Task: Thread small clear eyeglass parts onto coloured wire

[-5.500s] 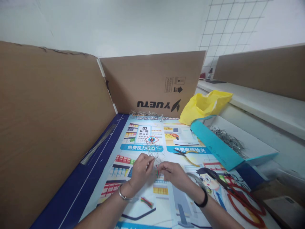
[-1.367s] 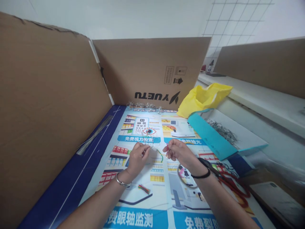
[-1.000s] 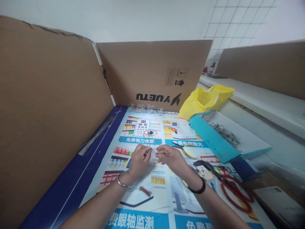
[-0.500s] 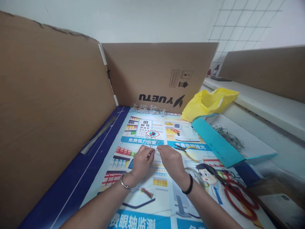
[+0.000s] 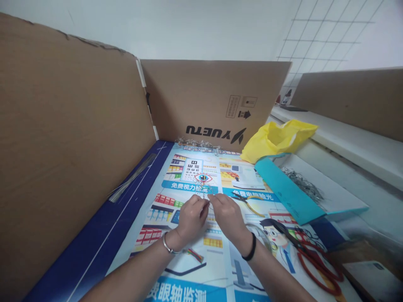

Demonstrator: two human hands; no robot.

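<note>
My left hand (image 5: 192, 216) and my right hand (image 5: 229, 214) meet over the middle of the printed sheet, fingertips pinched close together. Between them is a thin bent wire (image 5: 203, 186), its fine loops rising just beyond the fingers; its exact shape is hard to make out against the print. Both hands are closed on this wire, and the fingers hide its lower part. Right of my right hand lie yellow-handled pliers (image 5: 252, 205). A small bundle of coloured strips (image 5: 195, 255) rests below my left hand.
Large red-handled scissors (image 5: 319, 268) lie at the right front. A blue box (image 5: 289, 193) holds a pile of wire pieces, with a yellow bag (image 5: 277, 140) behind it. Straight wires (image 5: 132, 180) lie at left. Twisted wire pieces (image 5: 198, 143) line the back cardboard wall (image 5: 208, 92).
The view has shifted slightly, so the scene sits a little lower and further right. My left hand has turned a little at the fingertips; both hands stay pinched together at the wire.
</note>
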